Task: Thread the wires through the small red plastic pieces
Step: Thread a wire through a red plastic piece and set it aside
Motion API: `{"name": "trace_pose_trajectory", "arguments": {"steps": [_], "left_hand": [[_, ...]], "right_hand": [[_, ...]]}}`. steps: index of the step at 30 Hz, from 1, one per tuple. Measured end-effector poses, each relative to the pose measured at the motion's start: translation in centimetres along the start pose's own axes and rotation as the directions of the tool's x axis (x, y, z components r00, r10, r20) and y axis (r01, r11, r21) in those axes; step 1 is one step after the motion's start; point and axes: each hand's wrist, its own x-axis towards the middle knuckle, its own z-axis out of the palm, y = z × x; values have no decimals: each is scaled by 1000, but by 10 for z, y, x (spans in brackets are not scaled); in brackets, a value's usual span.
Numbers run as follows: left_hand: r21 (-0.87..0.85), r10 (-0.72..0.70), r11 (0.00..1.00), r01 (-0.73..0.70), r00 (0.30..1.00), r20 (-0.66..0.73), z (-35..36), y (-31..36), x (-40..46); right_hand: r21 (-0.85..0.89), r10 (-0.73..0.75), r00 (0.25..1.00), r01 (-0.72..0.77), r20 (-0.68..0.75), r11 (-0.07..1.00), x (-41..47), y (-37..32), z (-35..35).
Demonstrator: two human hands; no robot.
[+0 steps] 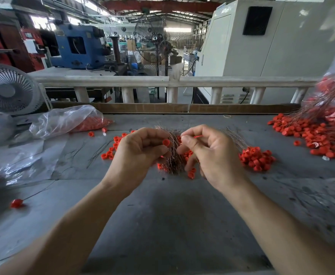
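Two grips: left hand (140, 149) pinches round red cap (166, 142); right hand (212, 153) seemingly pinches thin wire (197, 136).

White desk fan (8, 90) beside crumpled plastic sheet (26, 157).

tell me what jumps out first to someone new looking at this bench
Two bare hands meet at the centre of the grey table: the left hand pinches a small red plastic piece, and the right hand pinches a thin wire beside it, above a bundle of wires. Next comes the red scattered everywhere, above all the big heap of red pieces with wires spilling from a clear bag at the right edge.
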Motion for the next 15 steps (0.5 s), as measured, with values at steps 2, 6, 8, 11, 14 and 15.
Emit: {"name": "trace_pose_trajectory", "arguments": {"steps": [2,6,8,11,14,15], "left_hand": [[-2,13,1000,-13,1000,6,0,0,0],[-2,41,999,-41,999,18,-1,-1,1],[8,53,999,-53,998,25,-1,-1,1],[-1,56,998,-56,998,28,-1,-1,1],[-35,49,998,-48,998,31,0,-2,1],[-40,48,998,-47,998,28,0,-2,1]], "right_hand": [[-11,-15,1000,15,13,1000,0,2,3],[-56,-43,999,44,24,997,1,3,3],[-83,-63,997,66,41,994,0,3,2],[-88,-66,996,71,61,994,-1,1,4],[-57,-50,997,54,55,997,-2,2,5],[-56,-46,997,50,60,997,-3,2,6]]}}
